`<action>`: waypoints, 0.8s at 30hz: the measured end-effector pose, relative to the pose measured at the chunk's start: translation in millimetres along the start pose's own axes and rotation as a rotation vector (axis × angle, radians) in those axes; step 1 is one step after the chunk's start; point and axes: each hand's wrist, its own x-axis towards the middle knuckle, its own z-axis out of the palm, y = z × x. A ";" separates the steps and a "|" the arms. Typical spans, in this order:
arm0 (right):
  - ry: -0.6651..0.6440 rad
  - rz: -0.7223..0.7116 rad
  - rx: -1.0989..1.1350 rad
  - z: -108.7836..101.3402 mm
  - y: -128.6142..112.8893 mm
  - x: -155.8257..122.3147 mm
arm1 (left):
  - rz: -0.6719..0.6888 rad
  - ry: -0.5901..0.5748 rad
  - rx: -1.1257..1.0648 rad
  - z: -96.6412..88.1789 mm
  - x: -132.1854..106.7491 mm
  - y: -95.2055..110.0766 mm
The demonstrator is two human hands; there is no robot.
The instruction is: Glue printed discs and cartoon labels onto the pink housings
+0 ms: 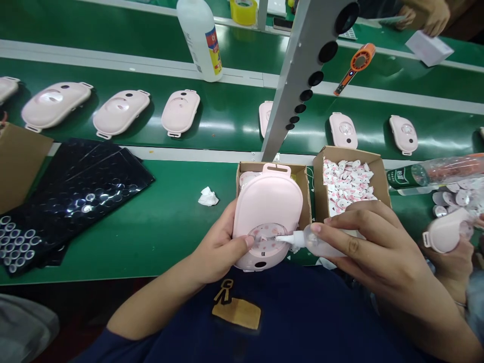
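My left hand [217, 247] grips a pink plastic housing [269, 206] from its left side, thumb pressed near the round recess at its lower end. My right hand [372, 247] is closed around a small clear squeeze bottle [317, 242] with a white nozzle. The nozzle tip touches the round recess [266, 237] on the housing. The housing is held above an open cardboard box [304, 179].
A second box [374, 169] holds several small pink-and-white pieces. Pink housings [117, 111] lie along the green conveyor [227, 116]. Black trays with clear lenses [75, 191] sit left. A crumpled tissue [207, 196], a white bottle [200, 38] and another person's hand with a housing [448, 234] are nearby.
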 end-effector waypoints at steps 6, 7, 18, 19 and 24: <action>-0.011 -0.012 0.005 -0.1 -1.2 0.9 | -0.019 0.026 -0.022 2.1 1.4 -0.4; -0.006 -0.013 0.006 -0.3 -1.6 0.9 | -0.018 0.019 -0.035 2.6 1.5 -0.4; 0.031 0.039 -0.017 -3.2 -8.2 -0.4 | -0.023 -0.006 -0.096 7.6 3.5 2.4; 0.034 0.032 -0.013 -2.8 -7.9 -0.3 | -0.019 -0.011 -0.101 7.5 3.5 2.4; 0.050 0.003 0.003 -1.6 -8.0 0.1 | -0.017 -0.011 -0.121 10.9 2.2 3.7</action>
